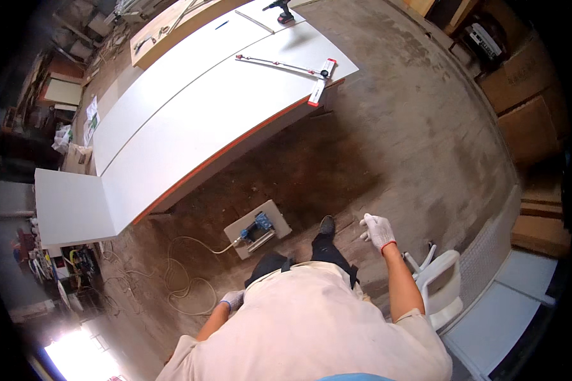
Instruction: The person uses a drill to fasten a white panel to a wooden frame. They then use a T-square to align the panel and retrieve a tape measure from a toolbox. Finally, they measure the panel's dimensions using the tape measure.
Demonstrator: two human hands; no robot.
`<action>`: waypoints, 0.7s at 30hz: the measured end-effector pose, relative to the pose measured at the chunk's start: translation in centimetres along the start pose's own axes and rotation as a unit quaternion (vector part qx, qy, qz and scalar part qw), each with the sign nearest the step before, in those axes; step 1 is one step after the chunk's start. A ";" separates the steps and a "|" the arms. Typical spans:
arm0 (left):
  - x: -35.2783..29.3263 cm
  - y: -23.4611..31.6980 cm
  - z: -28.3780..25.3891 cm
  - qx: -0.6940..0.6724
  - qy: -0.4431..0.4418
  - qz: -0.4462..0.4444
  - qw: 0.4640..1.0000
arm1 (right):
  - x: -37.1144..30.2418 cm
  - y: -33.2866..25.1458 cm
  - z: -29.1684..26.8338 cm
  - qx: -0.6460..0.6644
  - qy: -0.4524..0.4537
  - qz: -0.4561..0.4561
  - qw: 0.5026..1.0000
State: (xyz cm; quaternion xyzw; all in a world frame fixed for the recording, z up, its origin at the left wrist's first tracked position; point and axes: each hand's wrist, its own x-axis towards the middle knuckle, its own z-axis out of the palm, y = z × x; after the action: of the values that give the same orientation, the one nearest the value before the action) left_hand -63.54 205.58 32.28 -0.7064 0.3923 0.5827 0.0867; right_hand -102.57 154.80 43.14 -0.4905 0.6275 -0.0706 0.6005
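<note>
White knit gloves with red cuffs cover both hands in the head view. The right hand (379, 231) is raised out to the side over the bare concrete floor (426, 127), fingers loosely spread and holding nothing. The left hand (234, 299) hangs low beside the hip, partly hidden by the beige shirt; its fingers look curled, but whether they grip anything I cannot tell.

Nearest thing to both is a blue power tool (258, 227) lying on a small grey board (258, 228) on the floor, ahead of the person and slightly left. It sits between the two hands, well apart from each, somewhat closer to the left one. Its long axis runs diagonally, lower left to upper right, and a pale cord (184, 279) trails from its lower-left end into loose coils.

Farther ahead, long white laminate panels (197, 120) with an orange edge lie flat on a bench, smooth and glossy. A metal T-square (292, 66) with a red-and-white head rests across them. A white plastic chair (442, 286) stands just right of the right forearm.
</note>
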 end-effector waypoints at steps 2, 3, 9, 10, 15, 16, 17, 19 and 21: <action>1.8 4.7 -2.1 0.134 0.009 0.040 0.990 | 3.5 0.1 -2.7 0.026 0.001 0.023 0.999; 2.5 4.4 -2.4 0.095 0.108 0.107 0.984 | 5.1 0.3 -3.5 0.043 -0.006 0.040 0.998; 4.5 13.2 -10.7 -0.622 0.198 -0.150 0.742 | 15.5 -3.3 -3.3 0.035 -0.051 0.099 0.993; 4.8 13.5 -10.3 -0.630 0.199 -0.157 0.734 | 17.1 -4.3 -2.7 0.007 -0.074 0.099 0.992; 8.3 11.7 -6.9 -0.473 0.147 -0.144 0.857 | 22.9 -10.7 -1.2 -0.047 -0.115 0.047 0.991; 9.3 12.6 -7.1 -0.485 0.124 -0.153 0.852 | 24.3 -11.9 -0.9 -0.034 -0.107 0.049 0.992; 10.0 13.7 -7.3 -0.496 0.100 -0.165 0.847 | 25.6 -12.9 -0.6 -0.044 -0.104 0.061 0.992; 11.5 13.3 -8.1 0.054 0.121 0.026 0.991 | 28.3 -15.5 -0.2 -0.066 -0.100 0.087 0.989; 12.1 14.4 -9.6 0.030 0.128 0.031 0.991 | 30.0 -17.2 -0.3 -0.103 -0.097 0.097 0.985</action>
State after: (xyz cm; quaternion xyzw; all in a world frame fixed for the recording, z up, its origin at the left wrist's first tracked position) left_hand -65.54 184.76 29.25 -0.7595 0.4391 0.4783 0.0389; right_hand -87.63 124.85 34.34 -0.4908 0.6150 0.1006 0.6089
